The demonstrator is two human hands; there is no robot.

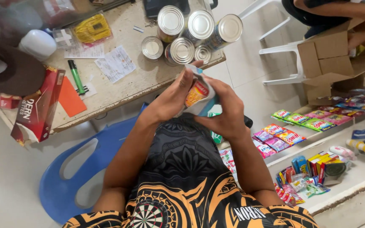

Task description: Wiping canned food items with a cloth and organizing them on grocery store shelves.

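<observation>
Both hands, the left hand [172, 99] and right hand [224, 112], have their fingers closed around a small white, blue-edged foil packet with an orange picture [198, 93]. That packet is held just below the cluster of silver tin cans [191, 36] on the worn beige desk [119, 90].

— Where do we have the packet [197, 93]?

— Between both hands, left hand [172, 99] and right hand [227, 110], just in front of the counter [136, 84] edge.

— And on the counter?

— We see the cans [191, 36] clustered at its near right corner, papers [115, 63] and a marker [76, 76] to their left, a carton [36, 107] overhanging the left edge.

— To our right?

— Shelves [351, 126] with sachets [300, 120]; behind them a cardboard box [330, 59] beside a chair [279, 50].
</observation>
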